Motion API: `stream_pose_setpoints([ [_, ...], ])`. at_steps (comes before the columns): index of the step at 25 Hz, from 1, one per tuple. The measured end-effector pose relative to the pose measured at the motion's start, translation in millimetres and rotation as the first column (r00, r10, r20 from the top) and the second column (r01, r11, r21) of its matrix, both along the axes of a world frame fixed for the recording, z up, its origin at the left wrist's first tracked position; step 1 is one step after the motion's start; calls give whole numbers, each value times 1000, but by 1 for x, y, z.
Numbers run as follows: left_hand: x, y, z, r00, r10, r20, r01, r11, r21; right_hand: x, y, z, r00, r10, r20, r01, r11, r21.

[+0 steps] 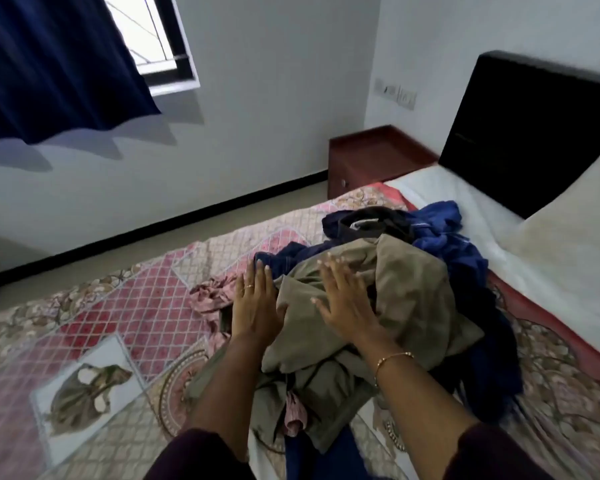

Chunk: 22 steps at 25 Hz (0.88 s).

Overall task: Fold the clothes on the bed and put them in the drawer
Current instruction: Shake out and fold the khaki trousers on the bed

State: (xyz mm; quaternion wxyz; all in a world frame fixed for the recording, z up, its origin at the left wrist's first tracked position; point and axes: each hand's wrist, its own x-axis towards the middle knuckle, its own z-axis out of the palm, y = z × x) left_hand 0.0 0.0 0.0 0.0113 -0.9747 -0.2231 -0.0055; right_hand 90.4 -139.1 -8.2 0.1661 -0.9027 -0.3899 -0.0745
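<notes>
Khaki garment [406, 292] tops one clothes pile [458, 258]; two flat, open-fingered hands, left hand [255, 308], right hand [347, 303], touch it.

Clothes pile [388, 289] sits mid-bed, on the bedspread [125, 306]. Left hand [255, 306] lies flat at the pile's left edge; right hand [347, 303] flat on top, just beside it — fingers of both point away from the person. Pillow [568, 230] to the right of the pile, w/ headboard [520, 133] behind it. Nightstand [371, 161] stands beyond the bed, left of the headboard, against the wall. Window [146, 36] & curtain [49, 64] — far upper left.
</notes>
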Motion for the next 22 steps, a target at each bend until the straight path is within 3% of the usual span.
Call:
stream_pose_setpoints([
  [3, 4, 6, -46, 994, 40, -105, -45, 998, -46, 9, 5, -47, 961, 24, -275, -110, 947, -301],
  [6, 9, 7, -80, 976, 82, -203, -108, 987, -121, 16, 11, -87, 916, -44, -399, -117, 921, -371],
  [10, 17, 1, -84, 966, 137, -220, -175, 971, -164, 25, 21, -94, 956, -93, -278, -37, 902, -429],
  [13, 20, -11, -63, 959, 279, -43, -276, 892, -358, 25, 25, -73, 916, -275, -291, 180, 932, -314],
  [16, 28, -23, -29, 906, 360, 223, -205, 834, -512, 21, 35, -33, 711, -423, -562, 508, 861, -5],
  [19, 29, -35, 12, 851, 346, 396, -70, 821, -567, 14, 37, 22, 519, -243, -819, 714, 651, 260],
  [22, 9, -44, 62, 771, 372, 517, 123, 709, -695, -10, 41, 86, 457, -6, -889, 811, 412, 414],
])
